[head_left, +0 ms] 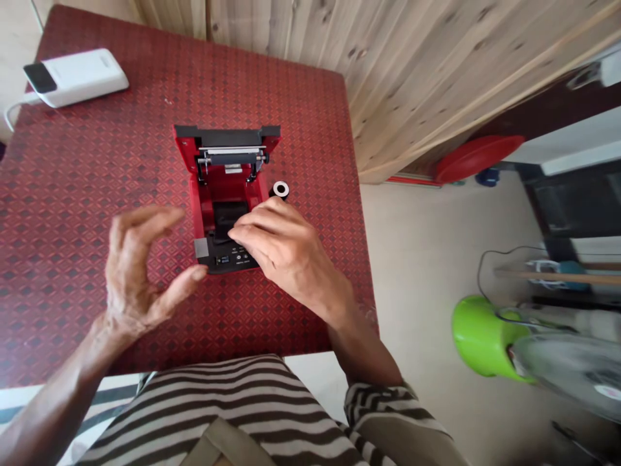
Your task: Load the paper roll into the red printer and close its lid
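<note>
The right hand presses its curled fingers onto the black control panel of an open red receipt printer, mid-table. The left hand, half open, hovers at 9 o'clock (just beside it) — a small paper roll stands at 2 o'clock.

**Receipt printer**: front panel partly covered by the right hand; button labels too small to read.
**Black-and-white roll**: lower part hidden behind that hand.
**Power bank**: lettering too small to read; cable runs out past the left edge.
**Left forearm**: cut off by the bottom edge.
**Red patterned tabletop**: left corner cut off by the edge.
**Green-and-grey electric fan**: blurred, cut off by the right edge.
</note>
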Available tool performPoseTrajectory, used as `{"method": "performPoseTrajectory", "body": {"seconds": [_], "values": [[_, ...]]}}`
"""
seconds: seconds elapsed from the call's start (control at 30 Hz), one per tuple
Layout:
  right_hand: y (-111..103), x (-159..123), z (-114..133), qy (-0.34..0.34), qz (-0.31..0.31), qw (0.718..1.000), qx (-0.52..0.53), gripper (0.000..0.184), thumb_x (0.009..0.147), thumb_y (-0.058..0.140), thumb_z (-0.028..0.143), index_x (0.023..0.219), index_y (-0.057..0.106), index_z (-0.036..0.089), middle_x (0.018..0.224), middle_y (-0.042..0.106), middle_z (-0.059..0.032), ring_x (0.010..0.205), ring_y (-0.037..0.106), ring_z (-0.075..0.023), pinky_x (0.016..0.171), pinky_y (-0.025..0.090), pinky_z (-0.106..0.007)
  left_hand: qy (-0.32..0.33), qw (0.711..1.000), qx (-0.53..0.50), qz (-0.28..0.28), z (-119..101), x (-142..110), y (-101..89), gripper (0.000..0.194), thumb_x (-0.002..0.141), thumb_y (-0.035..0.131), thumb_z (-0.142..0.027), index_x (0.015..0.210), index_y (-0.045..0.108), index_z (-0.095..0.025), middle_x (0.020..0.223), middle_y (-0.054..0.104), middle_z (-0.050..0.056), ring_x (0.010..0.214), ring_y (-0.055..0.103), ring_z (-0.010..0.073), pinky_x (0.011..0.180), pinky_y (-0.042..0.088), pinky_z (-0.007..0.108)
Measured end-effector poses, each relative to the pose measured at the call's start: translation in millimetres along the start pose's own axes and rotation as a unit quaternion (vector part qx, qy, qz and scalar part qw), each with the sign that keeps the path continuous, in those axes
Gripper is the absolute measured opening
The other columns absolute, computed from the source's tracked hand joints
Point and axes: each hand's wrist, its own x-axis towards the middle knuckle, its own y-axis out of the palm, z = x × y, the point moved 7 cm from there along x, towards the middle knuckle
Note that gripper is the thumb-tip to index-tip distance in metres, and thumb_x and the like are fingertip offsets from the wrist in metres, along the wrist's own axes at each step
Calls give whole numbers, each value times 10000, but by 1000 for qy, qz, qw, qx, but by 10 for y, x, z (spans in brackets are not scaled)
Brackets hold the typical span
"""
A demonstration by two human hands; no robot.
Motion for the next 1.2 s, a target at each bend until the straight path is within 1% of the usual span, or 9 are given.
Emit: {"method": "performPoseTrajectory", "body": {"seconds": [0.1,0.2,0.3,0.4,0.5,0.73,0.87,1.03,1.2], "values": [[-38,-96,65,-16,-87,995,-43,334,1307,643,65,1247,926,233,1188,936,-62,1099,792,-235,1017,693,-402,17,998,51,22,159,429,-14,869,1276,733,-768,1946,537,-249,1767,729,163,1618,723,404,1293,699,613],[-57,-220,131,-25,-158,985,-60,296,1288,669,38,1225,902,209,1156,931,-60,1014,773,-212,943,694,-372,26,996,42,73,359,764,120,983,1316,596,-834,1999,391,-157,1973,554,228,1851,534,455,1490,560,743],[-29,-345,168,-24,-190,979,-66,267,1276,687,31,1265,882,213,1174,943,-56,998,783,-201,927,694,-369,-1,995,-3,103,500,873,237,993,1334,535,-836,1971,392,-88,1898,638,230,1747,663,417,1479,579,707],[12,-402,157,-5,-188,979,-71,242,1269,707,42,1283,865,225,1210,964,-50,1063,818,-214,975,670,-395,4,996,-7,88,488,834,235,954,1329,555,-824,1931,474,-89,1786,725,218,1628,750,399,1424,628,674],[47,-312,122,27,-138,985,-99,245,1299,663,66,1253,846,222,1246,981,-48,1186,843,-234,1077,606,-420,30,996,2,83,428,787,227,911,1333,568,-793,1932,491,-111,1743,741,221,1578,768,397,1346,677,645],[215,110,35,107,145,977,-116,463,1210,470,-84,1393,791,194,1124,936,-84,1049,768,-293,989,458,-446,28,997,-17,64,465,798,268,872,1331,577,-765,1953,479,-161,1808,710,226,1600,750,394,1333,683,609],[238,184,8,124,191,969,-100,503,1173,452,-119,1417,781,172,1156,930,-112,1102,781,-308,978,442,-445,34,997,-17,65,470,776,288,840,1342,564,-726,1969,450,-179,1802,711,224,1594,754,393,1346,669,628],[119,109,37,97,141,981,-90,417,1240,507,-63,1361,805,201,1220,934,-109,1191,770,-303,1011,493,-440,18,997,-39,67,464,772,253,801,1332,590,-743,1948,521,-235,1772,747,185,1546,780,372,1333,667,607],[-80,-96,178,52,-9,996,-70,308,1319,580,63,1270,856,191,1251,942,-99,1137,783,-259,1020,627,-419,27,995,-50,82,300,681,146,690,1325,625,-731,1881,618,-322,1666,812,111,1476,813,341,1310,672,560]]}}
